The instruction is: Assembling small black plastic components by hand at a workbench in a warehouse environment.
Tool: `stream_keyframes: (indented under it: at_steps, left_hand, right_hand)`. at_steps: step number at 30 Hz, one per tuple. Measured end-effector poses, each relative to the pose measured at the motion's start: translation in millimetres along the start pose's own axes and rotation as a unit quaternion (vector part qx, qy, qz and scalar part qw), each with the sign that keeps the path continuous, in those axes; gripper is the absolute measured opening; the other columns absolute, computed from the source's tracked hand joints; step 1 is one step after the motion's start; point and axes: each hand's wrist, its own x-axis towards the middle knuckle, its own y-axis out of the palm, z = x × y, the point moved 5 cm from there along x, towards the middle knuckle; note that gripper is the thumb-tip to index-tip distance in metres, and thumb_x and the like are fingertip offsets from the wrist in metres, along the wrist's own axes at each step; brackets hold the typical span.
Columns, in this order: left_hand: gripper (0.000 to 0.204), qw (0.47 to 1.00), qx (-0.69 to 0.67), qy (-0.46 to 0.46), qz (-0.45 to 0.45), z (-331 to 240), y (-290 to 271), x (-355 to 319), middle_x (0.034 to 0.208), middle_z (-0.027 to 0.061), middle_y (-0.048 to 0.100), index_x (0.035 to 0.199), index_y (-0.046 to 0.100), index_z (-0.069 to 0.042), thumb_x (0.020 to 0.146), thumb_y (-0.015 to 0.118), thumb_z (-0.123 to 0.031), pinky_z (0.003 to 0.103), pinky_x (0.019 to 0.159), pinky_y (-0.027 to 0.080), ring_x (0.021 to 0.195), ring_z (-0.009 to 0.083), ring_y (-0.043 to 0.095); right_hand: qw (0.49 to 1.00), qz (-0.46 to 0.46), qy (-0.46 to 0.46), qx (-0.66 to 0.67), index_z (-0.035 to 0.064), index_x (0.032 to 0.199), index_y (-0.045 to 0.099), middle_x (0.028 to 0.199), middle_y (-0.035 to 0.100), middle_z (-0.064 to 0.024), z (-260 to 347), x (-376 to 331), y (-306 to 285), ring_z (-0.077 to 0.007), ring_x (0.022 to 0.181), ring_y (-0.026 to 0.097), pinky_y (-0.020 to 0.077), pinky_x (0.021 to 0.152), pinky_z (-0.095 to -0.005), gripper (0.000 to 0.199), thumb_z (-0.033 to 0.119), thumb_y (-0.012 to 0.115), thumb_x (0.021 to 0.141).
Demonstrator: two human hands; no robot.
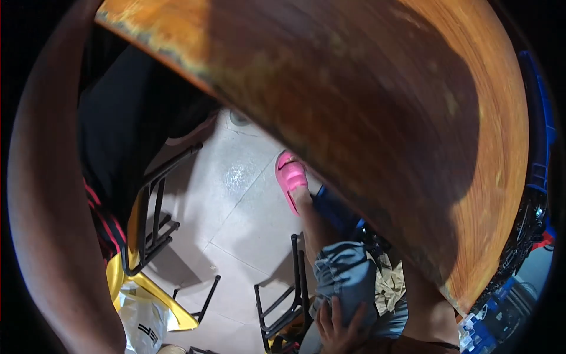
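My right hand (341,325) rests on my leg in grey-blue trousers (345,271), its fingers spread and nothing in them. Close along the left rim runs my left forearm (50,206), raised; the left hand itself lies outside the picture. Above my leg, a large wooden tabletop (354,112) with a worn, chipped edge fills the upper right. No hand of mine touches it in view. A pink slipper (290,177) is on my foot on the floor. Crumpled brown paper (389,283) shows beside my trouser leg, partly hidden.
A person in black clothing (132,118) is at the left, beyond my forearm. Yellow chair parts (186,318) with black metal legs and a silvery plastic bag (141,318) stand lower left. More black metal legs (298,271) stand near my leg. Blue containers (537,130) line the right.
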Motion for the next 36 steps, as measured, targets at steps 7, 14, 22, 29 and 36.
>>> stream_keyframes:
  at_steps: [7,14,22,29,36]
  left_hand:
    - [0.077,0.999,0.012,0.002,-0.041,43.4,7.8,51.7,0.140,0.0246,0.027,0.131,0.046,-0.028,0.060,0.075,-0.030,0.056,0.094,0.036,0.118,0.0475,0.036]
    - [0.077,0.997,-0.001,-0.016,-0.073,74.0,14.2,83.3,0.140,0.0246,0.027,0.132,0.045,-0.028,0.060,0.074,-0.029,0.055,0.094,0.036,0.118,0.0473,0.036]
    - [0.077,0.999,-0.024,-0.031,-0.028,83.5,22.6,69.8,0.141,0.0247,0.026,0.132,0.045,-0.027,0.061,0.074,-0.028,0.055,0.095,0.036,0.119,0.0472,0.036]
    - [0.077,1.000,-0.019,-0.017,-0.015,44.0,-5.3,28.0,0.141,0.0247,0.026,0.132,0.045,-0.027,0.061,0.074,-0.027,0.054,0.095,0.036,0.119,0.0471,0.035]
    - [0.076,0.998,0.012,0.021,-0.058,-28.6,-15.2,-16.3,0.141,0.0248,0.026,0.133,0.045,-0.027,0.062,0.073,-0.026,0.054,0.095,0.036,0.119,0.0470,0.035]
  right_hand:
    - [0.996,0.004,0.010,0.089,0.0015,0.103,0.054,0.102,0.055,-0.0147,12.3,66.8,53.5,-0.0258,0.096,0.052,0.0427,0.083,-0.0423,0.035,0.034,0.047,0.091]
    - [0.987,0.040,0.014,0.152,0.0017,0.101,0.055,0.100,0.056,-0.0136,22.3,109.0,84.9,-0.0245,0.093,0.052,0.0435,0.080,-0.0414,0.033,0.032,0.047,0.091]
    - [0.973,0.088,0.093,0.191,0.0019,0.099,0.055,0.097,0.056,-0.0123,-5.5,64.1,73.6,-0.0231,0.090,0.053,0.0444,0.077,-0.0405,0.031,0.031,0.046,0.092]
    - [0.950,0.106,0.142,0.257,0.0021,0.097,0.055,0.094,0.056,-0.0113,-2.9,3.8,14.7,-0.0218,0.088,0.054,0.0451,0.075,-0.0396,0.029,0.029,0.046,0.093]
    - [0.917,0.112,0.130,0.359,0.0022,0.095,0.055,0.092,0.057,-0.0102,-14.5,-42.1,-47.2,-0.0205,0.085,0.054,0.0459,0.073,-0.0388,0.028,0.028,0.046,0.093]
